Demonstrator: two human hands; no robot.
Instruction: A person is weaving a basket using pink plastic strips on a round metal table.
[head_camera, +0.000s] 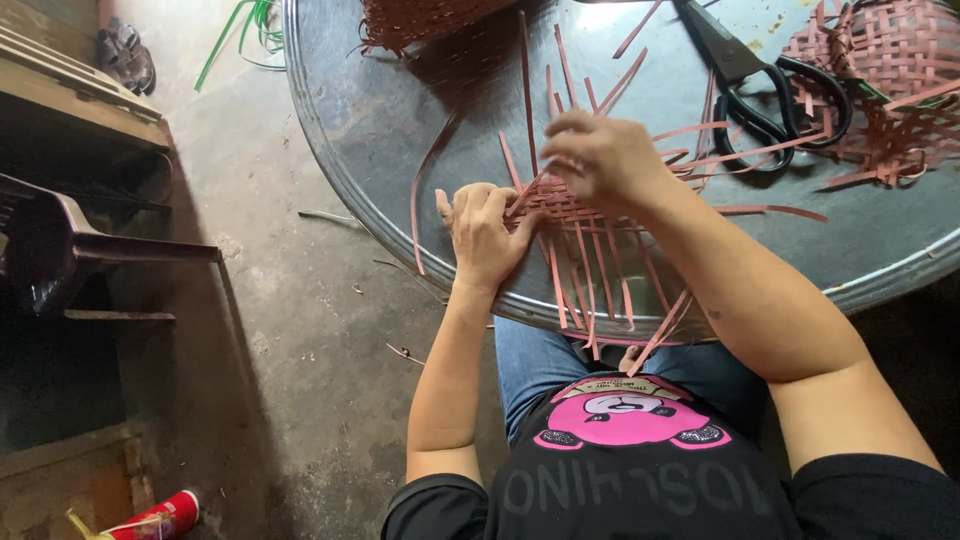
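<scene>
Round grey metal tabletop (400, 110) fills my view. At its near edge lies one woven mat (580, 235) of reddish strips. My left hand (483, 235) presses its left side, fingers curled; my right hand (600, 160) pinches a strip above it. One pair of scissors (760, 80) lies far right, beside one woven piece (890, 70).

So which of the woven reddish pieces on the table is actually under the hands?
The small flat woven mat at the near table edge, loose strips trailing toward the person; both the left hand and right hand press on it. The pieces at the far edge and beside the scissors lie untouched.
</scene>
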